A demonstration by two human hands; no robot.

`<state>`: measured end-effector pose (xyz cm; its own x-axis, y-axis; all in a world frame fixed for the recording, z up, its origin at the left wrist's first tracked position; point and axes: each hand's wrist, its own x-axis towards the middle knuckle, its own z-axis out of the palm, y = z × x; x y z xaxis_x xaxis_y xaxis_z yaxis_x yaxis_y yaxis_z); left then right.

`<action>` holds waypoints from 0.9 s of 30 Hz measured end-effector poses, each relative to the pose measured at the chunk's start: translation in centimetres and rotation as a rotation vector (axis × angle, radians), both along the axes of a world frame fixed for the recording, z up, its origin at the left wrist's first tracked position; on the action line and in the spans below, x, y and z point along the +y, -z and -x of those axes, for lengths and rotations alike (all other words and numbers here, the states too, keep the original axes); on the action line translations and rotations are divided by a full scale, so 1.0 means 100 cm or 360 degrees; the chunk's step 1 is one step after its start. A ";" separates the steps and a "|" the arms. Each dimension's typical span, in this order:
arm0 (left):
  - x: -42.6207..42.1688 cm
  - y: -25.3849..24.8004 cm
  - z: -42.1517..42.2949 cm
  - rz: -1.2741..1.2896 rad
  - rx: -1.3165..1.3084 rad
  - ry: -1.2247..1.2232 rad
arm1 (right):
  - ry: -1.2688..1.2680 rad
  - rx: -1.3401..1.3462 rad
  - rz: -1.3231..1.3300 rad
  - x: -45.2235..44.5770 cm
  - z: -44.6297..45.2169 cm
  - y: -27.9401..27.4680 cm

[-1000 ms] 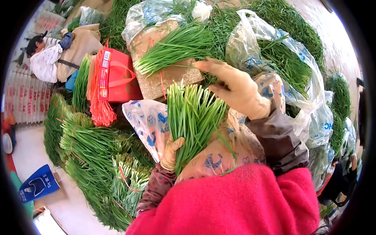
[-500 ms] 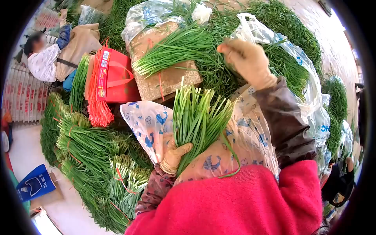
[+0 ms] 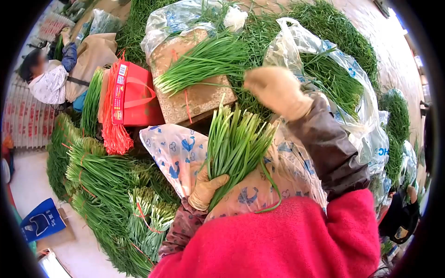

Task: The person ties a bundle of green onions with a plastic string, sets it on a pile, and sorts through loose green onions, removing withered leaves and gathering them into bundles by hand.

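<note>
My left hand, in a pale glove, is closed around a bunch of garlic chives, cut ends pointing up and away from me. The bunch rests over a patterned plastic sheet on my lap. My right hand, also gloved, is raised beyond the bunch, above loose chives, touching none that I can see. Motion blurs its fingers, so their grip is unclear. Ahead, another pile of chives lies on a patterned box, with a thin red tie hanging over the box's side.
A red bag with red ties draped on it stands at left. Tied chive bundles are stacked below it. Chives fill a clear plastic bag at right. A person sits at the far left; a blue bag is lower left.
My right hand has moved left and slightly down, towards the held bunch. My left hand still grips the chives in about the same spot. The view has shifted slightly.
</note>
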<state>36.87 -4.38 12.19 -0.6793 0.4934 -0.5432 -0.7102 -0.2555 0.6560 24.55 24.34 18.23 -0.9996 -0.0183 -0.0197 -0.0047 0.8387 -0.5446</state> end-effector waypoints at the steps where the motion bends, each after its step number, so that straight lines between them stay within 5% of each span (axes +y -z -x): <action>1: 0.000 0.001 0.001 -0.0009 0.0002 -0.0004 | 0.0192 -0.0111 0.0272 0.011 0.005 -0.006; 3: 0.000 0.004 0.001 -0.0007 0.0059 0.0045 | 0.0243 -0.0406 0.0878 0.034 0.013 -0.008; 8: 0.004 -0.001 0.004 0.0057 0.0078 0.0110 | -0.0392 -0.0608 0.0627 0.004 -0.010 -0.019; 12: 0.001 -0.001 0.003 0.0145 0.0109 0.0184 | -0.0302 -0.0312 0.0769 -0.011 -0.017 0.010; 14: 0.000 0.001 0.003 0.0152 0.0094 0.0186 | -0.0227 -0.0272 0.0478 -0.010 -0.018 0.007; 17: 0.003 0.003 0.003 0.0064 0.0088 0.0083 | 0.0364 -0.0082 0.0383 0.010 0.007 -0.011; 19: 0.003 0.007 0.005 -0.0024 0.0069 0.0074 | 0.1212 0.0026 0.0647 0.030 0.028 -0.039; 21: 0.000 0.006 0.006 -0.0083 -0.0031 0.0047 | 0.1220 0.0534 0.0835 0.072 0.049 -0.026; 24: 0.003 0.007 0.008 -0.0136 0.0034 0.0021 | 0.0469 0.0902 0.0155 0.044 0.033 -0.030; 26: 0.008 0.005 0.008 -0.0117 0.0060 -0.0021 | -0.0242 0.0218 0.0267 0.004 0.003 -0.036; 27: 0.010 0.001 0.010 -0.0123 0.0013 -0.0009 | -0.0498 -0.0054 -0.0003 -0.017 -0.007 -0.040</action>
